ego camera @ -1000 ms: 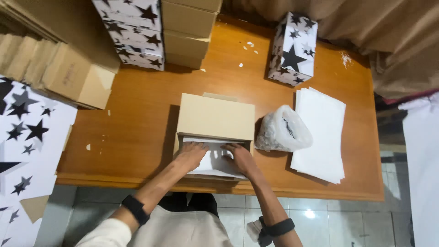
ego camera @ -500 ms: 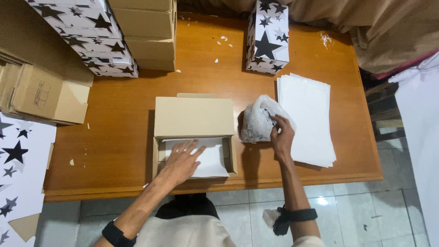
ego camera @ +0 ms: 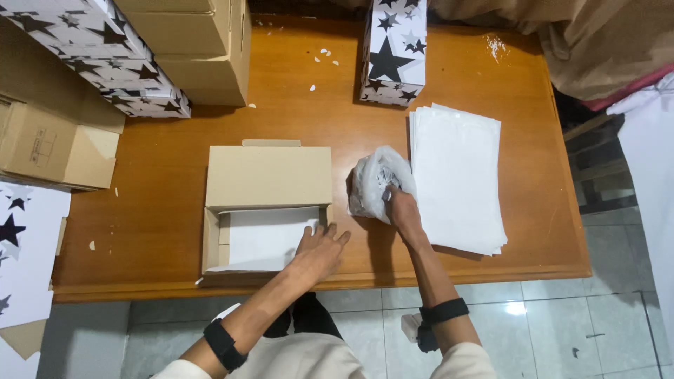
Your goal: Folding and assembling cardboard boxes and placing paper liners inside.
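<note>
An open brown cardboard box [ego camera: 267, 179] lies on the wooden table [ego camera: 154, 217], its lid folded back and white paper [ego camera: 263, 235] lining the inside. My left hand [ego camera: 319, 247] rests flat on the box's front right corner, fingers spread. My right hand [ego camera: 401, 210] reaches into a crumpled clear plastic bag [ego camera: 375, 181] that sits just right of the box. I cannot tell what the fingers grip inside the bag.
A stack of white sheets [ego camera: 456, 179] lies right of the bag. A star-printed box [ego camera: 394, 49] stands at the back. Star-printed and plain brown boxes [ego camera: 175, 49] are stacked at the back left. Flattened cardboard [ego camera: 49, 147] sits left. Tiled floor lies below the table's front edge.
My right hand left the open box, moved right to the plastic bag and now reaches into it. My left hand slid to the box's front right corner.
</note>
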